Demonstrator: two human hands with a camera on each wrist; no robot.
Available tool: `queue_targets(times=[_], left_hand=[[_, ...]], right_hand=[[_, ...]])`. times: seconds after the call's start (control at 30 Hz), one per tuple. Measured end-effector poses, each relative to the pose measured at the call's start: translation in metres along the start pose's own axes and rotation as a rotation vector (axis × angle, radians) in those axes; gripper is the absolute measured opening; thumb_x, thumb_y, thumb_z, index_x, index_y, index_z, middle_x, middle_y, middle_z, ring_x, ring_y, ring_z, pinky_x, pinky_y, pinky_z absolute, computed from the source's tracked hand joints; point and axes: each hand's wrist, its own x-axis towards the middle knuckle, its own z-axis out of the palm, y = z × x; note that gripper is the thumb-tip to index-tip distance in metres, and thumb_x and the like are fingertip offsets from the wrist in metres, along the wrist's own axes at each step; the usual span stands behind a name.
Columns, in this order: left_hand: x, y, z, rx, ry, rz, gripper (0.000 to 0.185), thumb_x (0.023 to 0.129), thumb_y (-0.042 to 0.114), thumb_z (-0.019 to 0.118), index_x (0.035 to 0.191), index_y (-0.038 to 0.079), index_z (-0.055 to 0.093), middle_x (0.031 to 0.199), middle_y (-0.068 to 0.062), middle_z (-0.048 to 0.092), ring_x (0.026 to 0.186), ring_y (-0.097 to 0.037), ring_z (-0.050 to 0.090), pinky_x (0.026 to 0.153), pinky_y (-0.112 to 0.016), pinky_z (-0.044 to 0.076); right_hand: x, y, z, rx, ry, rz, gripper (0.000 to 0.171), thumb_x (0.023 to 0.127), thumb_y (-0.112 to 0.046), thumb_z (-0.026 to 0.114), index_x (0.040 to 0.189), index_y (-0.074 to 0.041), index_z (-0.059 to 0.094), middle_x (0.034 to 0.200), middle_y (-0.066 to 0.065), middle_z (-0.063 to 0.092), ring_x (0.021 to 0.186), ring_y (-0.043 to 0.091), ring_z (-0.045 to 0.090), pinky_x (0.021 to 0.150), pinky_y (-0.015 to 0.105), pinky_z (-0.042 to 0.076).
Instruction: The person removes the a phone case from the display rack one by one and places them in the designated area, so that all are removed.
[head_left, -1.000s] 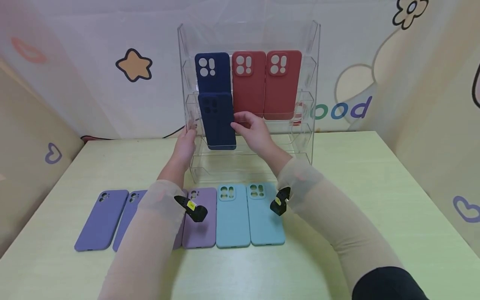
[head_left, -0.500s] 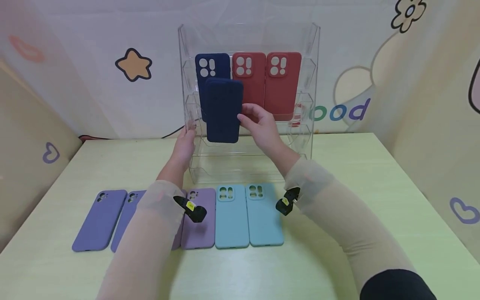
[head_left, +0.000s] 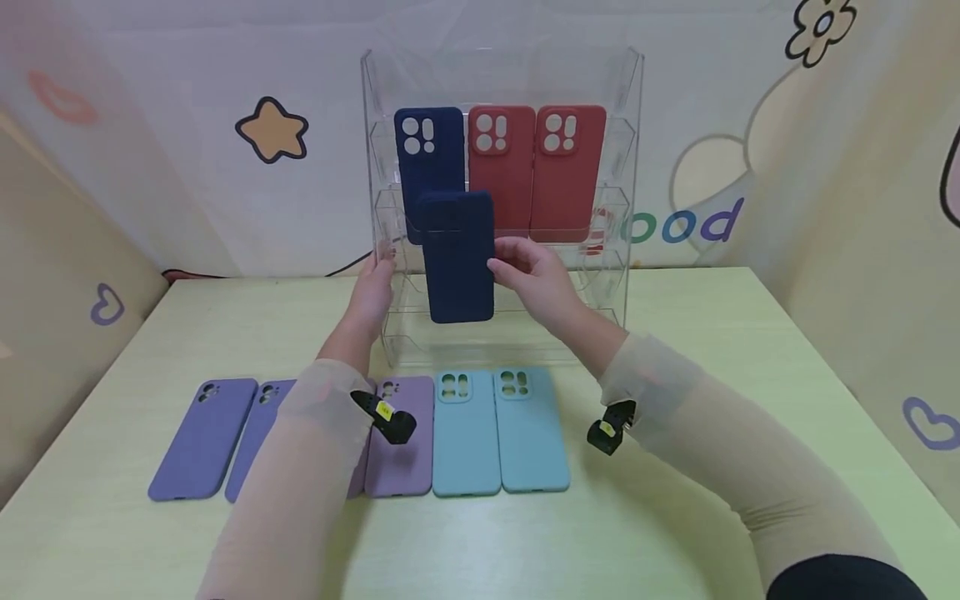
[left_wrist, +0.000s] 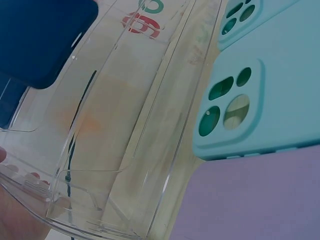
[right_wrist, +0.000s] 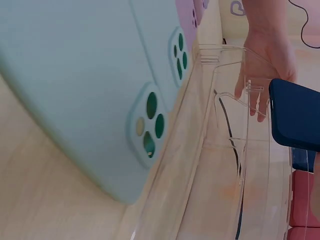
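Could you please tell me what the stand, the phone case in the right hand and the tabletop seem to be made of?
Stand: clear, glossy plastic, probably acrylic; red lettering behind shows through it.
Dark blue phone case: matte, likely silicone or soft plastic; its colour is even, without sharp reflections.
Tabletop: pale, with a soft sheen, perhaps wood or laminate; faint streaks look like grain.

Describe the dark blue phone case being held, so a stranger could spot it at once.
Find the clear tiered rack on the table, then the right hand. That hand pinches the dark blue phone case by its edge. The other dark blue case, just behind it, stands beside the red cases and shows pale camera holes; this one is lower, hand-held, and shows none.
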Motion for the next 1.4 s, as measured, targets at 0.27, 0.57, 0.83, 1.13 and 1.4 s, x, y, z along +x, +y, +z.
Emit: queue_targets(times=[0.27, 0.57, 0.83, 1.13, 1.4], left_hand=[[0.011, -0.010, -0.001, 0.033, -0.009, 0.002, 0.056, 0.100, 0.027, 0.022, 0.151, 0.019, 0.004, 0.156, -0.002, 0.010, 0.141, -0.026, 0.007, 0.112, -0.045, 0.011], [0.026, -0.028, -0.006, 0.054, 0.016, 0.022, 0.057, 0.098, 0.032, 0.023, 0.151, 0.023, 0.003, 0.156, -0.001, 0.011, 0.141, -0.027, 0.007, 0.112, -0.046, 0.011], [0.025, -0.026, -0.005, 0.065, 0.009, 0.025, 0.055, 0.100, 0.031, 0.022, 0.151, 0.024, 0.004, 0.155, 0.001, 0.012, 0.141, -0.025, 0.007, 0.112, -0.046, 0.010], [0.006, -0.005, -0.001, 0.042, -0.005, 0.000, 0.055, 0.099, 0.024, 0.021, 0.151, 0.017, 0.002, 0.156, -0.005, 0.009, 0.141, -0.029, 0.004, 0.112, -0.048, 0.007], [0.021, -0.021, -0.004, 0.024, -0.005, 0.031, 0.056, 0.099, 0.028, 0.022, 0.151, 0.022, 0.003, 0.156, -0.003, 0.006, 0.141, -0.027, 0.003, 0.111, -0.049, 0.009]], right_hand=[[-0.021, 0.006, -0.017, 0.013, -0.023, 0.026, 0.035, 0.093, -0.008, 0.057, 0.127, 0.000, 0.054, 0.117, 0.014, 0.058, 0.104, 0.021, 0.057, 0.088, 0.030, 0.049], [-0.043, 0.011, -0.031, -0.028, -0.054, 0.105, 0.037, 0.095, -0.013, 0.055, 0.130, -0.002, 0.050, 0.120, 0.013, 0.056, 0.108, 0.022, 0.056, 0.089, 0.029, 0.048], [-0.060, 0.014, -0.039, -0.014, -0.071, 0.162, 0.036, 0.095, -0.013, 0.054, 0.130, -0.003, 0.051, 0.120, 0.012, 0.057, 0.108, 0.023, 0.057, 0.090, 0.032, 0.048], [-0.077, 0.022, -0.048, -0.024, -0.093, 0.209, 0.038, 0.095, -0.012, 0.053, 0.132, -0.002, 0.049, 0.122, 0.012, 0.056, 0.109, 0.025, 0.056, 0.088, 0.032, 0.049], [-0.093, 0.031, -0.055, -0.035, -0.104, 0.230, 0.038, 0.096, -0.013, 0.053, 0.132, -0.001, 0.048, 0.123, 0.015, 0.055, 0.109, 0.026, 0.056, 0.088, 0.033, 0.049]])
